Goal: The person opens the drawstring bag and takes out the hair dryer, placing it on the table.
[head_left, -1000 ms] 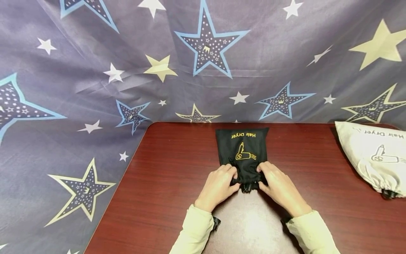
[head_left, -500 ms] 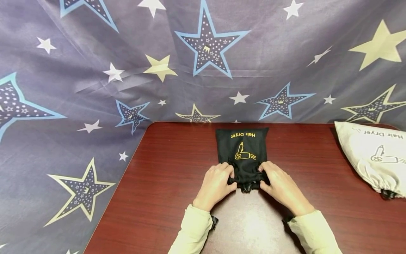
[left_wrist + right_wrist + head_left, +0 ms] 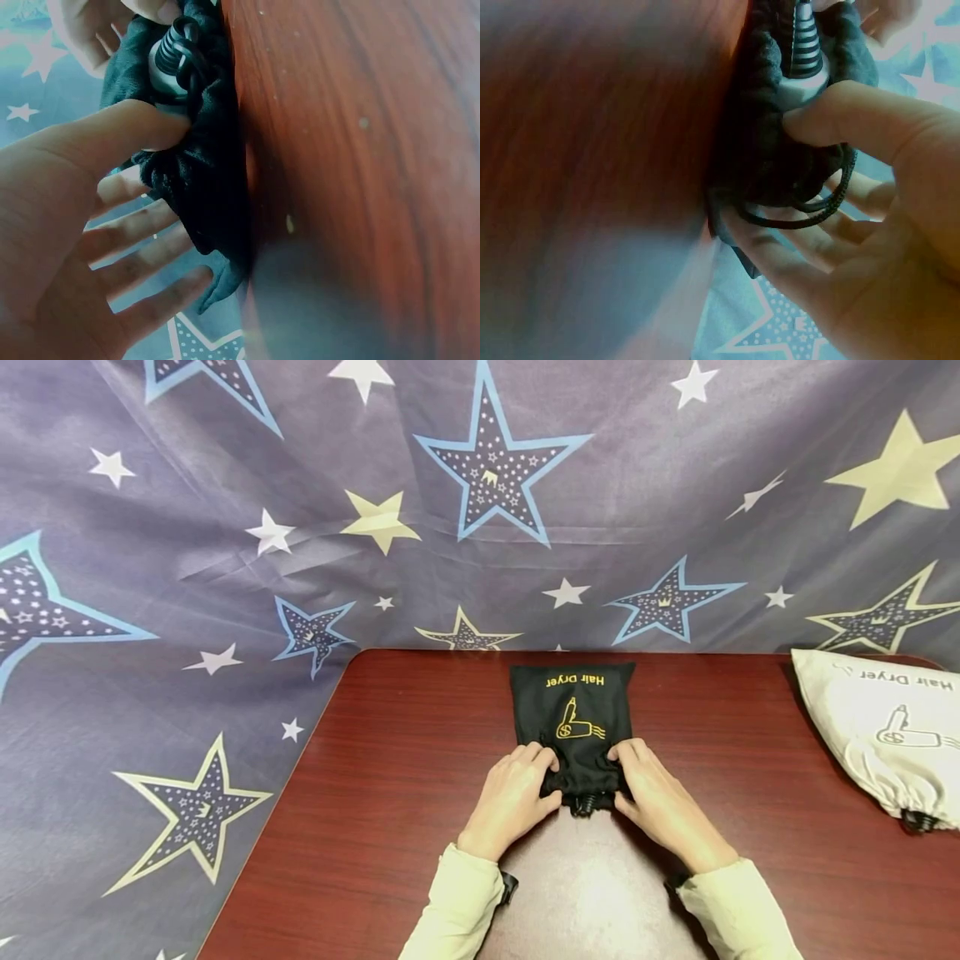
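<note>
A black drawstring bag (image 3: 573,710), printed with "Hair Dryer" and a yellow dryer outline, lies on the table with its mouth toward the person. My left hand (image 3: 513,789) grips the left side of the gathered mouth, thumb nearer the body and fingers over the cloth. On the right side, my right hand (image 3: 660,797) grips the cloth in the same way. Inside the opening shows a pale handle end (image 3: 804,88) with a ribbed black cord sleeve (image 3: 805,45); the rest of that object is hidden. A drawstring loop (image 3: 802,221) hangs near my right fingers.
A white drawstring bag (image 3: 892,727) with the same kind of print lies at the right of the reddish-brown table (image 3: 397,752), partly out of view. Behind and left of the table hangs a star-patterned cloth (image 3: 300,460).
Both hands have shifted only slightly at the bag's mouth, the left a little to the left. The bag keeps its place, and the grips look the same.
</note>
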`<state>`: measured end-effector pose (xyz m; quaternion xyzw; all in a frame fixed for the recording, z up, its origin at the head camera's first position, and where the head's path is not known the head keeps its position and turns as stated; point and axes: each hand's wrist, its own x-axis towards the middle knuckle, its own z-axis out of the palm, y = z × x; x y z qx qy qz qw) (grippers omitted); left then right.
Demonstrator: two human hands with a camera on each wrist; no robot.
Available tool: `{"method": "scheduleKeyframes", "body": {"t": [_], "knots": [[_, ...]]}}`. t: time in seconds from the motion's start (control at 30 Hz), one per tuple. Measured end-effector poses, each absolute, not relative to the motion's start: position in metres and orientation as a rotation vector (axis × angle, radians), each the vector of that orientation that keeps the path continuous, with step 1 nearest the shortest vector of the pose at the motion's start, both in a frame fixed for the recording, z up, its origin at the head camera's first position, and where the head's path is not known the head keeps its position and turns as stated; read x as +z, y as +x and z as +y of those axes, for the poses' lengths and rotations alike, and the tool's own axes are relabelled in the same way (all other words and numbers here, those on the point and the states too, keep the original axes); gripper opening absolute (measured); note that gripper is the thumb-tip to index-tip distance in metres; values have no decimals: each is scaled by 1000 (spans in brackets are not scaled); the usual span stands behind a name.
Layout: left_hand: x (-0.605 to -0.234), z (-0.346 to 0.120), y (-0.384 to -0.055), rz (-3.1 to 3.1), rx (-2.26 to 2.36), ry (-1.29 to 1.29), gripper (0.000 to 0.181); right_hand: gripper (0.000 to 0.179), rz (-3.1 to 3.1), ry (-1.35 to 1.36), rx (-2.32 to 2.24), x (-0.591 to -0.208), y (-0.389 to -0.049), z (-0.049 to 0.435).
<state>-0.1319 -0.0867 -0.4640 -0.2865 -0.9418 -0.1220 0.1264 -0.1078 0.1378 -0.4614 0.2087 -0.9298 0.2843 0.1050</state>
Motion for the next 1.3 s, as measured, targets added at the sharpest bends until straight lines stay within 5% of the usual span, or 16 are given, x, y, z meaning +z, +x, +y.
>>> {"method": "scheduleKeyframes", "body": {"t": [1.3], "knots": [[-462,-91,-131,-2804,-340,-819,30,36,-2850,568,718,-456,-107,145]]}}
